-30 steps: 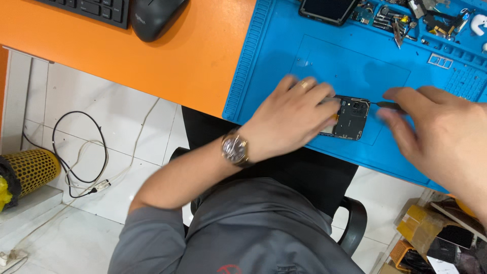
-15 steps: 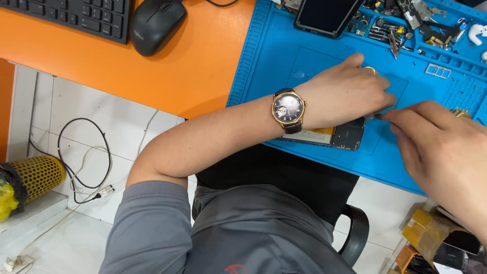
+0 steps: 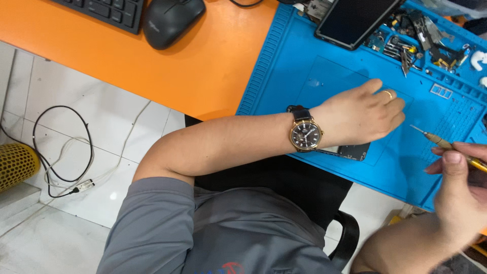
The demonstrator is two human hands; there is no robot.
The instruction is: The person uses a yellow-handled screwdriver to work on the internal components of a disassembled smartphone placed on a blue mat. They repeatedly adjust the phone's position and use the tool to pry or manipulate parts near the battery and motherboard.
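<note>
My left hand (image 3: 361, 115), with a ring on one finger and a round watch (image 3: 305, 135) on the wrist, lies palm down over a dark opened phone body (image 3: 351, 150) on the blue work mat (image 3: 284, 76). It holds the phone down, and only the phone's near edge shows under the wrist. My right hand (image 3: 456, 190) is at the right edge of the view, pinching a slim brass-coloured screwdriver (image 3: 437, 141). The screwdriver's tip points left, a short way from my left fingers and not touching them.
A black phone screen (image 3: 355, 20) lies at the mat's far side beside small parts and tools (image 3: 421, 40). A black mouse (image 3: 170, 20) and keyboard (image 3: 106, 10) sit on the orange desk (image 3: 152, 66). Below are a black chair (image 3: 284, 187), tiled floor and a black cable (image 3: 61, 152).
My right hand has drawn the screwdriver back to the right, away from the phone. My left hand stays over the phone, its wrist turned so the watch faces up.
</note>
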